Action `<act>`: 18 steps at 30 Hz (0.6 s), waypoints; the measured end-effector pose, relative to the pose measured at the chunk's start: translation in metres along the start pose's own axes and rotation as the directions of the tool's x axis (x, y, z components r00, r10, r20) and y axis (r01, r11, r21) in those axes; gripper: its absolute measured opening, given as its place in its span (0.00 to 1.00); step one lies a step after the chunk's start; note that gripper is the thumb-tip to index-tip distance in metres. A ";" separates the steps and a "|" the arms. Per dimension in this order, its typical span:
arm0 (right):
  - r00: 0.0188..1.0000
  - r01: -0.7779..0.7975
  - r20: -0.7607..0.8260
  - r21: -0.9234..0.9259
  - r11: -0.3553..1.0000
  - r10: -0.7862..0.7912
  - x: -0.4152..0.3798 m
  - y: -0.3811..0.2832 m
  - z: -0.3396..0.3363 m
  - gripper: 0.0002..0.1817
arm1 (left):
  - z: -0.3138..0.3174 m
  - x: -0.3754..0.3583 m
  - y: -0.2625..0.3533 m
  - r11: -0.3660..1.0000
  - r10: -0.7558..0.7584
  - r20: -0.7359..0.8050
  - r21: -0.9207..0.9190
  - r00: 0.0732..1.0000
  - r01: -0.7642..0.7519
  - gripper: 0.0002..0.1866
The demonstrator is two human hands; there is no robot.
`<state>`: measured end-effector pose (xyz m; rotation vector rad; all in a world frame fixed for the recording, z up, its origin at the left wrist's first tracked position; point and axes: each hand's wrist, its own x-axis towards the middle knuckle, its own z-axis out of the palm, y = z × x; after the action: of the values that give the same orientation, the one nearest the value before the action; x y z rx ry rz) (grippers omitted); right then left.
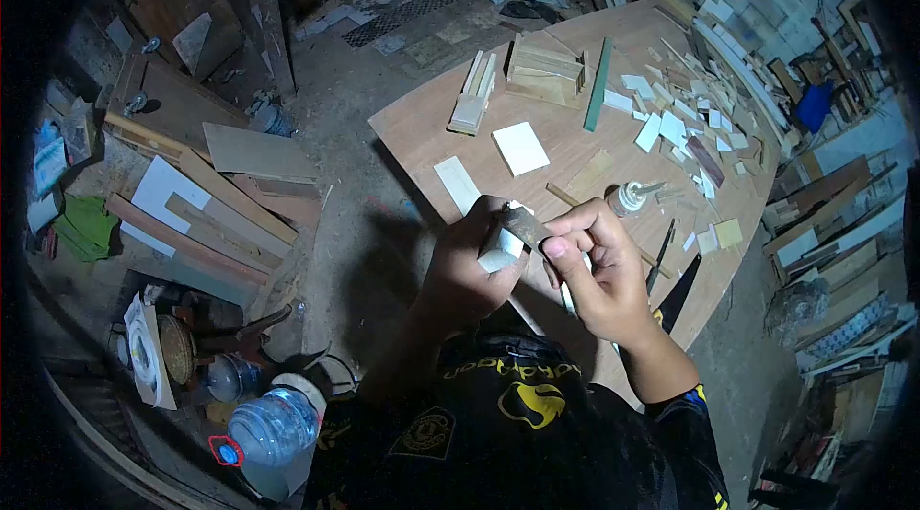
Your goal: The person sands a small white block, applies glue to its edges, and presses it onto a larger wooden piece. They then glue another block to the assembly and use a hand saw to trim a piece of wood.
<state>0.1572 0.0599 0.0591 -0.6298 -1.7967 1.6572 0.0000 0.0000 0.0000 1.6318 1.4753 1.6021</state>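
Several boards [206,210] lean and overlap on the left side of the room, with a green cloth [86,228] beside them. Right of these, a large clear blue water bottle [273,430] lies tilted in the lower left, its red-ringed cap turned outward.

Next comes the table [422,131], where a pale strip [457,186] lies near the left hand [468,261]. Above it sits a stack of narrow wood pieces [472,103]. The left hand's fingers are curled closed around a pale block [500,251], held up over the near edge of the table. A dark, flat piece [525,225] reaches across the top of the block toward the right hand [599,270]. A white square [520,149] lies flat farther up the table, and beyond it stands a small open wooden box [546,74].

The right hand has its thumb and forefinger drawn close together on the right end of the dark, flat piece; its other fingers are bent, partly hidden. Beyond this hand lies a long green strip [598,85], just right of the box. A small bottle with a pointed nozzle [630,198] is near the right hand's knuckles. Farther right are a thin dark tool [661,256], a black blade [680,294], a yellowish block [728,233] and many scattered offcuts [674,128]. More planks [843,275] are piled along the right side, off the table.
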 end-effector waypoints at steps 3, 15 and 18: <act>0.993 0.116 -0.007 -0.077 0.990 -0.117 0.002 0.004 0.002 0.10 | 0.000 0.001 0.003 0.997 -0.053 0.017 -0.056 0.998 0.054 0.15; 0.998 0.067 -0.028 0.094 0.993 -0.064 0.003 0.001 0.003 0.06 | 0.001 0.007 0.005 1.000 -0.026 -0.015 -0.002 1.000 0.026 0.14; 0.997 0.080 -0.022 0.097 0.992 -0.078 0.005 0.002 0.000 0.05 | 0.002 0.010 0.005 0.998 0.062 -0.071 0.033 0.996 -0.060 0.12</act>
<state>0.1536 0.0631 0.0573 -0.5223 -1.6947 1.6699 0.0016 0.0080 0.0087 1.6674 1.5069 1.6950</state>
